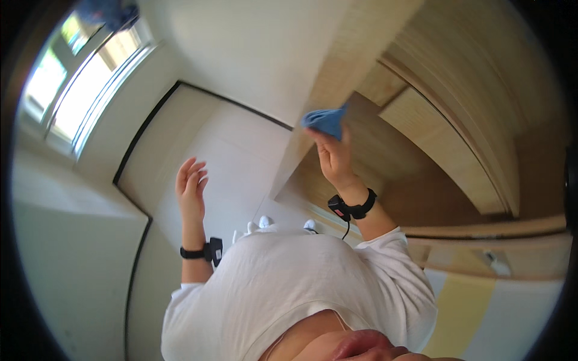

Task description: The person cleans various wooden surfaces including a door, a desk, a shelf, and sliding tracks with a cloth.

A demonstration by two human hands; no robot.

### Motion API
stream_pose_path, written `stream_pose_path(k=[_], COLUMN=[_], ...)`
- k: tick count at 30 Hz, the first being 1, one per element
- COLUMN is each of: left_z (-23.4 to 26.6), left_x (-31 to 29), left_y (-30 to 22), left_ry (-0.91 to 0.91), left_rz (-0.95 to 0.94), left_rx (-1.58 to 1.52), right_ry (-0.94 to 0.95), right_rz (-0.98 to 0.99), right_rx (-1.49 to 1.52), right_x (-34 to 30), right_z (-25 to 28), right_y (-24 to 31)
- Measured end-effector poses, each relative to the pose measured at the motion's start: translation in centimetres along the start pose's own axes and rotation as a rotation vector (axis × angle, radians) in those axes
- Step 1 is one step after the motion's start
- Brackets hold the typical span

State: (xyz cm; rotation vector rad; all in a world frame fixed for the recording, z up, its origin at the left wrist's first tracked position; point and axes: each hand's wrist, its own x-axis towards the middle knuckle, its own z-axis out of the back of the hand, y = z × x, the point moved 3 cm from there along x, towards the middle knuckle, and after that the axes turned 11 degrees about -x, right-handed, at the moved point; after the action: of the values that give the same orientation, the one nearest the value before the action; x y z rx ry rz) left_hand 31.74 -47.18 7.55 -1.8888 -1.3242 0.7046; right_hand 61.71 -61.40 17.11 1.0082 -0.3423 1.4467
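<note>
My right hand [334, 150] is raised, its fingers closed on a folded blue cloth [325, 122]. The cloth is held up at the light wooden side panel of a cabinet [337, 72]; I cannot tell whether it touches the wood. My left hand [192, 180] hangs in the air over the pale floor, fingers loosely bent and apart, with nothing in it. A black strap with a small box sits on each wrist, and a cable runs from the right one.
Inside the wooden cabinet on the right is a drawer-like board [439, 138]. A window [90, 84] is at the upper left, with a dark blue item [111, 15] above it. Black skirting [147, 132] edges the pale tiled floor [205, 126]. White shoes [265, 221] show below me.
</note>
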Motion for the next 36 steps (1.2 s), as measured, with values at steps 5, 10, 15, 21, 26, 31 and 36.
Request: stream_pose_path(k=[5, 10, 15, 21, 26, 31, 36], left_z=[0.3, -0.7, -1.0, -1.7, -5.0, -5.5, -5.4], left_x=[0.2, 0.3, 0.2, 1.2, 1.6, 1.7, 1.7], left_y=[0.6, 1.2, 1.4, 2.8, 3.3, 4.2, 5.3], left_ry=[0.010, 0.010, 0.027, 0.052, 0.149, 0.144, 0.189], left_rz=[0.004, 0.050, 0.037, 0.063, 0.085, 0.116, 0.145], left_rx=[-0.068, -0.126, -0.121, -0.149, -0.135, -0.055, -0.032], right_ry=[-0.269, -0.797, -0.268, -0.143, -0.408, -0.503, -0.625], right_rz=[-0.162, 0.067, -0.069, 0.104, 0.181, 0.052, -0.025], right_rx=[-0.099, -0.383, -1.198, -0.866, -0.784, -0.890, -1.101], right_x=[0.6, 4.9, 10.9, 17.1, 16.1, 10.9, 5.3], right_z=[7.2, 15.0, 16.0, 9.6, 8.9, 13.5, 20.3], right_y=[1.1, 1.9, 0.7, 2.0, 0.7, -0.9, -4.3])
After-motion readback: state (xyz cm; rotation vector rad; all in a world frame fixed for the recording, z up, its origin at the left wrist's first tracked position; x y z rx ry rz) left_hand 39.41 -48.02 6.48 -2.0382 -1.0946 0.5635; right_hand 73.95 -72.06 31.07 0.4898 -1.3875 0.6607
